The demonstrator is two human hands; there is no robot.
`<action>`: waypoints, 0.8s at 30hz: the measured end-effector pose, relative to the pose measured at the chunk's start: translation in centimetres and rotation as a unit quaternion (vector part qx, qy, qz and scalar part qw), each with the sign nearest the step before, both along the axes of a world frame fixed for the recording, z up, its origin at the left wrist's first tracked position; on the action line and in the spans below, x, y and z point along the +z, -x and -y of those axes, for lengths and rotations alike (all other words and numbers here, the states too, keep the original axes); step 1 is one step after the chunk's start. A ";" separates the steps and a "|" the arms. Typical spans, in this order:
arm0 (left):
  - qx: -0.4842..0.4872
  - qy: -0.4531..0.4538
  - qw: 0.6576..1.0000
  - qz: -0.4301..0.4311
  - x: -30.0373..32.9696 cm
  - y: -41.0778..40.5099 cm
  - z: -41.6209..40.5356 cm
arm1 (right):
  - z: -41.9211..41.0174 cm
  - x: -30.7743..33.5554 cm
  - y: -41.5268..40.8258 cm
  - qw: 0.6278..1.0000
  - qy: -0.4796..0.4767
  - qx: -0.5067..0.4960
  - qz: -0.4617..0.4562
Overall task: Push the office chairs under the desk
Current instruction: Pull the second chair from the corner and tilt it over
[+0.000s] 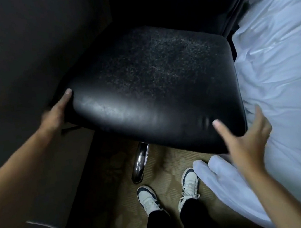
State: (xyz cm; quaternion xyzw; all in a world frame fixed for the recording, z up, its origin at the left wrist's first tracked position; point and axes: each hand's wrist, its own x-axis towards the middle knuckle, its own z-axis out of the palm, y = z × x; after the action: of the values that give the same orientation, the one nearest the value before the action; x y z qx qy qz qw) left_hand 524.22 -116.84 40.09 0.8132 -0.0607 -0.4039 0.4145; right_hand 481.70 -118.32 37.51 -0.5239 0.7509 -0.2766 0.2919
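Head view: office chair [144,95] beside bed [280,61], seat not yet tucked under counter.
I saw right grip [246,140] spread at seat corner; left grip [59,109] fingers hidden, couldn't tell; whole push remained.

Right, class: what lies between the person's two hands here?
The black chair seat: its front edge spans the stretch from the left hand at one corner to the right hand at the other. The head view shows it.
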 end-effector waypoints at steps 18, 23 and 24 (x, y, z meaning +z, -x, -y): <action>0.004 0.038 0.991 -0.131 -6.3 2.8 -10.0 | -5.4 -6.2 2.7 0.925 -0.198 -0.069 0.316; -0.036 0.093 0.968 -0.231 -7.3 4.7 -12.9 | -7.9 -8.5 3.9 0.908 -0.241 -0.063 0.337; -0.023 0.090 0.968 -0.232 -7.8 4.9 -13.5 | -8.4 -8.9 4.1 0.907 -0.242 -0.062 0.340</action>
State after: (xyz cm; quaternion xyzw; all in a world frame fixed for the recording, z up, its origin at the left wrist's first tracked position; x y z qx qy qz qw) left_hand 519.34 -103.30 32.26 0.6548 -0.0175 -0.5842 0.4793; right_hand 477.64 -109.97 28.63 -0.2641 0.6809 -0.2651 0.6296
